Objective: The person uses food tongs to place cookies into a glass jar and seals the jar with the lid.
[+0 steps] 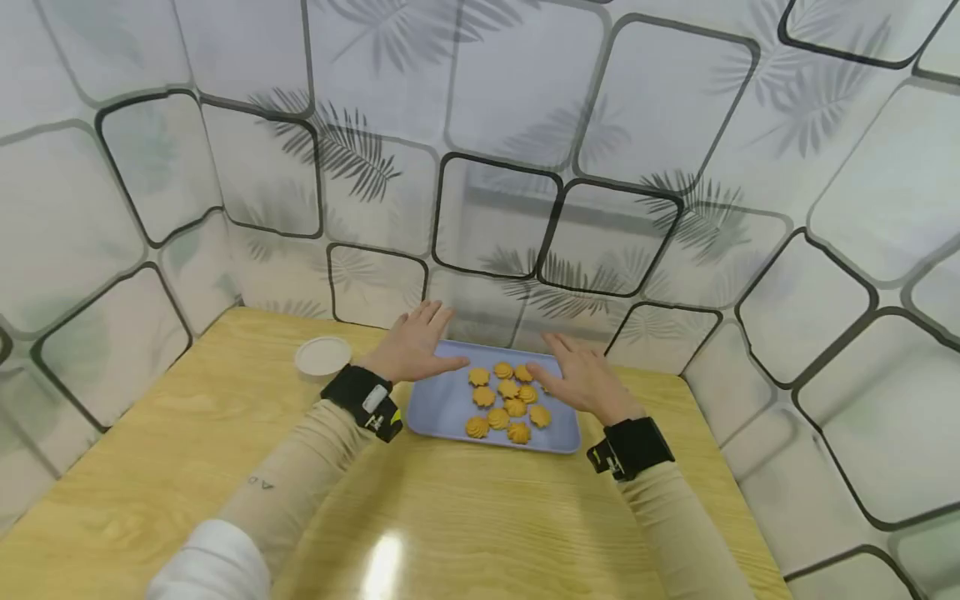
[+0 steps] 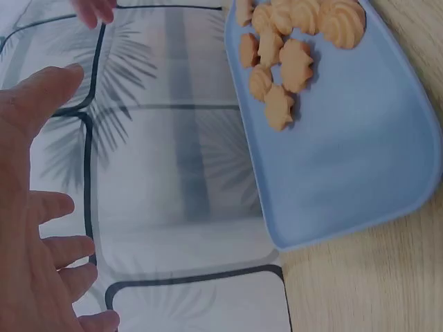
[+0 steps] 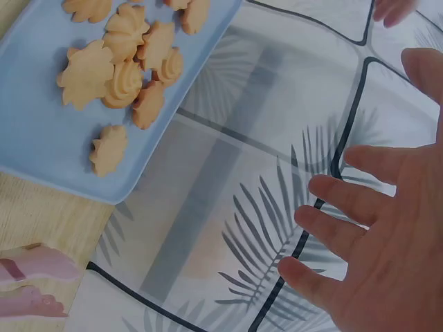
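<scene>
The blue tray of cookies sits near the back edge of the bench, with wide room in front; left hand and right hand hang in the air, fingers spread, empty

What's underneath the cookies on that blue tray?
The blue tray is under the cookies; its bare surface shows around them. The tray itself sits on the wood-grained table. The spots directly beneath the cookies are covered, so I can't see if anything else is there.
</scene>
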`<control>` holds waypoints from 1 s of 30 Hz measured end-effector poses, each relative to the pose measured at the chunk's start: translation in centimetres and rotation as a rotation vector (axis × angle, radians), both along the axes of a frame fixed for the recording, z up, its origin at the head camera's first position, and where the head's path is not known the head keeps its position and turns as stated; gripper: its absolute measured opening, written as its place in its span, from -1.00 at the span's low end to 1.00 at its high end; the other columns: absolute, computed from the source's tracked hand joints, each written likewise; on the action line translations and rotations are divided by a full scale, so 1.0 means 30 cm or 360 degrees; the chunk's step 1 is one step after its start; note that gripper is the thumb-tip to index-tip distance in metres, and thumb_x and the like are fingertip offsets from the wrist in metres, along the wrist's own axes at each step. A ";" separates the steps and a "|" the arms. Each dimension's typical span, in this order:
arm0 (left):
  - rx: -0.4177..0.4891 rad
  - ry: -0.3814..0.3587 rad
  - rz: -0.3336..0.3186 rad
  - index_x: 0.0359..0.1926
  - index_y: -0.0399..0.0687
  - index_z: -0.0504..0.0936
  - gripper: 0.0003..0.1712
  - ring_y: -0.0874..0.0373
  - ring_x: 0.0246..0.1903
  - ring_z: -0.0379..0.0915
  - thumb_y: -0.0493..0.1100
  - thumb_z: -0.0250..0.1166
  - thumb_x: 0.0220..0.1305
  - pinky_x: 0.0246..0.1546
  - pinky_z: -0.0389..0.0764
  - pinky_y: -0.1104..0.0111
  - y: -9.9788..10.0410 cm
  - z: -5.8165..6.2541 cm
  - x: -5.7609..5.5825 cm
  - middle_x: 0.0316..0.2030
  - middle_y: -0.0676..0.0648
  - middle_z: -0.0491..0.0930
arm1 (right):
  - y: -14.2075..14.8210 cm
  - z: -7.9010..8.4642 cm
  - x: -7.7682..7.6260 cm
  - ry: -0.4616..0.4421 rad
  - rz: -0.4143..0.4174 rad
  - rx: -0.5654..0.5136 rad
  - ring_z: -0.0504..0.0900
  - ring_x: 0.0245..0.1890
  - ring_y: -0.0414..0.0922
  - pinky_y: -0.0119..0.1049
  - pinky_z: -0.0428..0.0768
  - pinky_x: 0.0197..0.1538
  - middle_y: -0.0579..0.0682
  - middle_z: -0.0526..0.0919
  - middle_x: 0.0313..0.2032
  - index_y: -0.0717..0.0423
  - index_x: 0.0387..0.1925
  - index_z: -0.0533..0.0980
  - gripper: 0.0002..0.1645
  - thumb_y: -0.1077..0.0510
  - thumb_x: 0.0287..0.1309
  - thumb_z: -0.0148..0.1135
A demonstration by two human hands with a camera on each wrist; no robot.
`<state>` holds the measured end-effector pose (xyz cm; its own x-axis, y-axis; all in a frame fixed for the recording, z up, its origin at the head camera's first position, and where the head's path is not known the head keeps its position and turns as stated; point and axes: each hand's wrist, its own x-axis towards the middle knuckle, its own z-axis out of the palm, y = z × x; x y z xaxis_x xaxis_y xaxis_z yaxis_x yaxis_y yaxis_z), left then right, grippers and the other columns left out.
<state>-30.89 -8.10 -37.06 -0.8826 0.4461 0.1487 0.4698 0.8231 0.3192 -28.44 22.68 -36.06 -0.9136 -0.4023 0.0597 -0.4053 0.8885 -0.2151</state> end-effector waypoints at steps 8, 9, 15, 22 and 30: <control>0.0145 0.0058 0.0230 0.58 -0.22 0.04 0.19 -0.34 0.52 -0.02 0.46 0.22 0.26 0.46 0.12 -0.27 -0.184 -0.016 0.023 0.53 -0.40 0.07 | 0.018 -0.029 0.018 0.0009 0.0012 -0.0039 0.24 0.47 0.31 0.32 0.15 0.48 0.27 0.22 0.51 0.12 0.58 0.09 -0.10 -0.31 0.48 -0.03; 0.0226 0.0047 0.0285 0.59 -0.22 0.02 0.21 -0.35 0.47 0.09 0.46 0.24 0.23 0.43 0.18 -0.26 -0.222 -0.026 0.036 0.53 -0.40 0.07 | 0.022 -0.032 0.022 0.0007 0.0010 -0.0043 0.24 0.47 0.31 0.33 0.15 0.48 0.27 0.22 0.51 0.11 0.58 0.10 -0.11 -0.30 0.48 -0.02; 0.1060 -0.0058 0.0511 0.62 -0.09 -0.10 0.27 -0.31 0.51 0.01 0.19 0.50 0.15 0.42 0.14 -0.30 -0.393 -0.150 0.106 0.58 -0.30 -0.02 | 0.025 -0.040 0.034 0.0043 0.0050 -0.0081 0.26 0.45 0.32 0.35 0.18 0.45 0.28 0.27 0.49 0.14 0.56 0.14 -0.15 -0.24 0.49 0.01; 0.1629 0.0019 0.0575 0.62 -0.01 -0.21 0.39 -0.24 0.47 0.08 -0.21 0.61 0.02 0.38 0.25 -0.21 -0.417 -0.323 0.133 0.52 -0.29 0.09 | -0.075 -0.015 0.034 -0.0008 0.0193 -0.0129 0.23 0.48 0.30 0.31 0.15 0.49 0.25 0.26 0.50 0.09 0.57 0.13 -0.16 -0.28 0.51 -0.05; 0.1538 -0.0124 0.0710 0.49 -0.25 0.17 0.11 -0.27 0.30 0.32 -0.20 0.61 -0.01 0.36 0.31 -0.15 -0.412 -0.399 0.151 0.32 -0.39 0.39 | -0.282 -0.018 0.035 -0.0024 0.0366 -0.0134 0.24 0.51 0.17 0.26 0.19 0.50 0.14 0.27 0.51 0.00 0.59 0.10 -0.14 -0.35 0.49 -0.10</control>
<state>-26.36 -20.45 -49.02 -0.9593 -0.1966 0.2027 0.1387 0.2971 0.9447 -27.39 14.22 -36.61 -0.7997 -0.5938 0.0890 -0.5909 0.7521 -0.2917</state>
